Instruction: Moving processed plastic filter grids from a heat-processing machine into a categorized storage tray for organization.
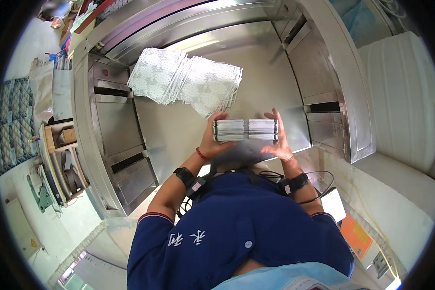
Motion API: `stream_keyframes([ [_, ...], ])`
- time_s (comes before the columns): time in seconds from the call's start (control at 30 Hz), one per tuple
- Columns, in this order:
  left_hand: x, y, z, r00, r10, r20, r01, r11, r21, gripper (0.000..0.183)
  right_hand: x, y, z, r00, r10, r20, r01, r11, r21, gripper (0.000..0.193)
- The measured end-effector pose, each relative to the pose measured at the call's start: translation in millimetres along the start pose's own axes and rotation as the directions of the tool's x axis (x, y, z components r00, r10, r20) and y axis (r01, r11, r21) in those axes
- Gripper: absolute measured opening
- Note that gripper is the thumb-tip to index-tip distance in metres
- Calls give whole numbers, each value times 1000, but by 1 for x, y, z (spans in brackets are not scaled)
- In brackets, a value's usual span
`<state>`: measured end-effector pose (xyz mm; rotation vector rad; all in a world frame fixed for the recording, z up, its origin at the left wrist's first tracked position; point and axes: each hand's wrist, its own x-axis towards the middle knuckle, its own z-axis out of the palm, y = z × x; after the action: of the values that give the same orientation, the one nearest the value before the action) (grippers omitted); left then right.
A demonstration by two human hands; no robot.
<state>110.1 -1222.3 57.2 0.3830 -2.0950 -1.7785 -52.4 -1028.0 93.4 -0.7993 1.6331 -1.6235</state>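
Observation:
A neat stack of thin white-grey sheets (229,128) is held between my two hands near the front of the metal worktable. Its edges face up, and a darker band runs across its middle. My left hand (211,141) presses against the stack's left end, with the thumb along the near side. At the right end, my right hand (281,141) bears on it with the palm side, fingers pointing away and thumb held apart. Beyond my left hand lie two fanned piles of patterned white-grey sheets, a left pile (155,73) and a right pile (210,83), overlapping where they meet.
Raised metal walls with slots border the steel worktable (270,72) at left, right and back. A wooden shelf box (65,159) stands to the left. At the right is a large white wrapped bulk (401,92). Cables run from the black wrist bands (295,183).

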Motion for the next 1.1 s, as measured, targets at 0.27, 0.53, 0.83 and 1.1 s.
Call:
stream_keyframes([
  [0.27,-20,-4,-2,994,-96,-45,90,989,-120,89,-17,-17,31,992,-36,-120,60,978,199,111],
  [0.53,-32,0,-5,1000,1,-25,-1,1000,6,59,-41,0,-3,999,8,53,-1,990,-139,115],
  [0.83,-20,6,-11,993,114,23,-116,979,166,60,-7,18,-15,984,-118,135,171,836,-522,58],
  [1.1,48,62,5,899,-364,244,359,931,66,52,-16,-45,-47,942,313,123,-288,940,-185,55],
])
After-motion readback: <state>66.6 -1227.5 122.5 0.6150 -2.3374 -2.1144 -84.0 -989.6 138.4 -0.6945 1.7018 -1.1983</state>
